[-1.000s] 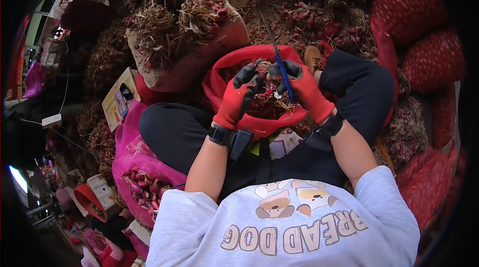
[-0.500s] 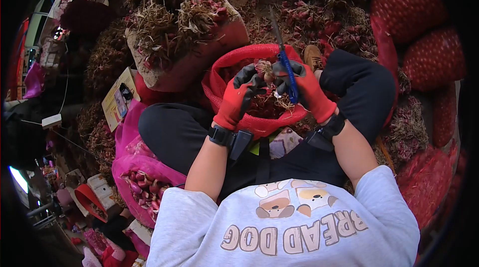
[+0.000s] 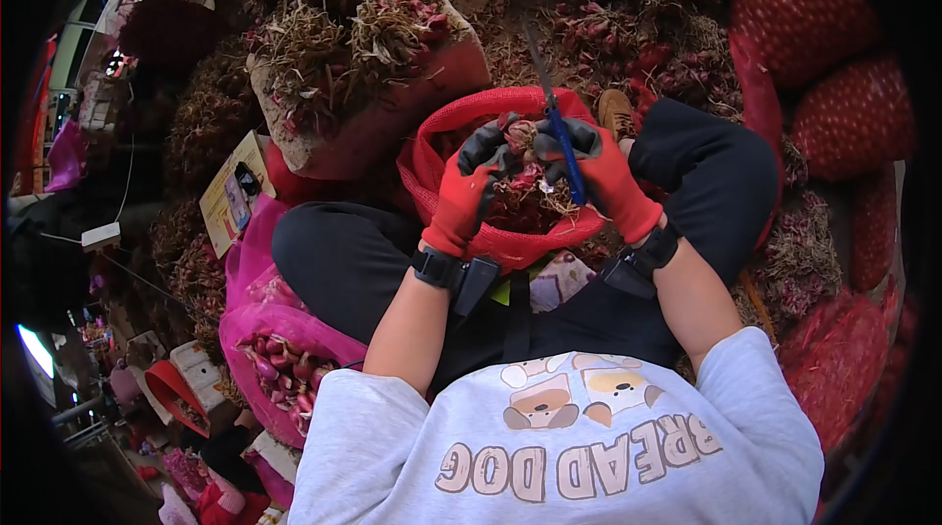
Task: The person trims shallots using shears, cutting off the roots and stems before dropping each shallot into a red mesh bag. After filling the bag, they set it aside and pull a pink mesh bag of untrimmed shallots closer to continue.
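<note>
My left hand, in a red glove with black fingers, pinches a small shallot bunch with dry roots or stalks. My right hand, gloved alike, is closed around a pair of blue-handled scissors. The scissors appear nearly edge-on, their long thin blades pointing away from me. Both hands hover over an open red mesh sack between my legs. Inside the sack lie shallots and dry trimmings. My right fingertips are partly hidden behind the handle.
A foam box heaped with dried shallot bunches stands beyond the sack at left. A pink mesh bag of cleaned shallots lies by my left knee. Loose bunches cover the floor ahead. Full red sacks are stacked at right.
The shallots in my left hand have turned slightly, showing more red bulb. The scissors have shifted a little, and my hands have stayed over the sack.
</note>
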{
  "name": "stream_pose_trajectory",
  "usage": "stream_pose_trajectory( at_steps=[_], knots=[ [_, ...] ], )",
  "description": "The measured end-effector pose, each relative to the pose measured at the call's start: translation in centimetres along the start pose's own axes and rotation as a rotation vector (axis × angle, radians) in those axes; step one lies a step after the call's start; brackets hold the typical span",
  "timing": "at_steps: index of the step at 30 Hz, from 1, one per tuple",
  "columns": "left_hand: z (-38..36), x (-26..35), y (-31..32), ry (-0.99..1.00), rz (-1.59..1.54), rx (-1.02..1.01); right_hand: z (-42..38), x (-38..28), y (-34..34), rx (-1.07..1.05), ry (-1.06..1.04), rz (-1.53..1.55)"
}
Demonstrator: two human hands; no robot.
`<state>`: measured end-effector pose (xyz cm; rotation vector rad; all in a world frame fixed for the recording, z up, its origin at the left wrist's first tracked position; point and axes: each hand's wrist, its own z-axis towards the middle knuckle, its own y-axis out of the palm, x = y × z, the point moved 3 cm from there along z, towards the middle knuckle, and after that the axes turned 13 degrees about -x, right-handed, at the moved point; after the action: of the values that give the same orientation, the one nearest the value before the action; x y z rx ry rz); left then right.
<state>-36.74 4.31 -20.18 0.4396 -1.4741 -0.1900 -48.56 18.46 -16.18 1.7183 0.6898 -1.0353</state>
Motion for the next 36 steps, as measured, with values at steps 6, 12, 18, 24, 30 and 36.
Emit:
stream_pose_trajectory(
  at_steps=[6,12,18,24,30,36],
  knots=[
    [0.5,3.1,2.5,0.035,-0.007,0.004,-0.1,-0.5,0.6,0.051,-0.024,-0.106],
    [0.1,2.5,1.8,-0.103,-0.046,-0.089,0.0,-0.1,0.0,-0.026,-0.045,-0.109],
    [-0.6,0.2,-1.3,0.069,0.595,-0.197,0.0,-0.6,0.7,0.005,-0.068,-0.012],
    [-0.3,1.3,0.5,0.145,0.148,-0.145,-0.2,-1.7,1.2,0.017,-0.185,-0.453],
    [-0.3,1.6,0.6,0.010,0.005,-0.072,-0.5,0.2,1.1,0.074,-0.241,-0.604],
    [-0.7,0.9,1.8,-0.194,0.054,-0.038,-0.5,0.6,1.2,0.121,-0.174,-0.749]
  ],
)
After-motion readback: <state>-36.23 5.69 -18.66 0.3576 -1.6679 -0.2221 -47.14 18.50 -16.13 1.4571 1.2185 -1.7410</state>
